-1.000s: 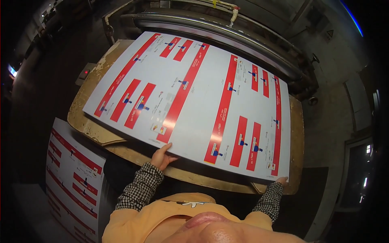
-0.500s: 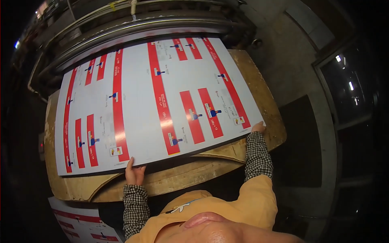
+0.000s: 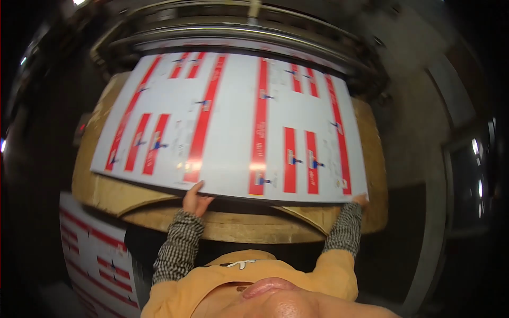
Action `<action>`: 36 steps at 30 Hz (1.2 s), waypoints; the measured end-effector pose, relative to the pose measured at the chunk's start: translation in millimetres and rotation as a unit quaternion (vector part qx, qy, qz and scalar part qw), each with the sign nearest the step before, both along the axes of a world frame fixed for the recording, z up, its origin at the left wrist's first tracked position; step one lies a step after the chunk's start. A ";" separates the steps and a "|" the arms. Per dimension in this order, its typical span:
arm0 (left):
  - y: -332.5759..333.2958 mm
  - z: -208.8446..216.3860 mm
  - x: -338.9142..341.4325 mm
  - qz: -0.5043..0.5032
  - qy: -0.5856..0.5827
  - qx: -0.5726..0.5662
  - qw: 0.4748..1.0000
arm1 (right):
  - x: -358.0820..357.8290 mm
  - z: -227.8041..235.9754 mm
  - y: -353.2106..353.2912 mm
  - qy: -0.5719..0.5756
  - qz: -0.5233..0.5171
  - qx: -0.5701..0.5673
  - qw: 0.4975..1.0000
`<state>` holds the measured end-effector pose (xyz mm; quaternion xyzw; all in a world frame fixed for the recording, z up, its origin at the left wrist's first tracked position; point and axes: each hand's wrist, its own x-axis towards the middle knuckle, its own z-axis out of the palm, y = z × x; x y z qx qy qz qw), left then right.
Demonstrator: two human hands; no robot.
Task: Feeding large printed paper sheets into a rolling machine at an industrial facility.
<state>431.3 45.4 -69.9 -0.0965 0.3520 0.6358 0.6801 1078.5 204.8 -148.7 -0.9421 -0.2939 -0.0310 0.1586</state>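
The large white sheet with red stripes (image 3: 231, 127) has small printing (image 3: 182, 147) too blurred to read. The bare right hand (image 3: 361, 200) is also blurred. Another red-striped white sheet (image 3: 90, 252) is cut off by the view's lower edge.

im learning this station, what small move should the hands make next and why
Probably a gentle forward push: the left hand and right hand are both at the printed sheet's near edge, and its far end lies close to the metal roller.
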 end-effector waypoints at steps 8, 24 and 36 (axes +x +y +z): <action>-28.5 0.8 -23.7 0.047 0.033 -0.013 0.998 | -146.8 68.6 -8.9 0.237 -0.112 0.162 0.951; -22.5 -22.3 -13.4 0.056 0.128 0.037 0.990 | -471.4 92.4 -45.1 0.269 0.656 0.134 0.692; -27.7 -27.5 -18.4 0.005 0.051 0.108 0.993 | -529.9 134.3 -58.0 0.097 0.856 -0.189 0.471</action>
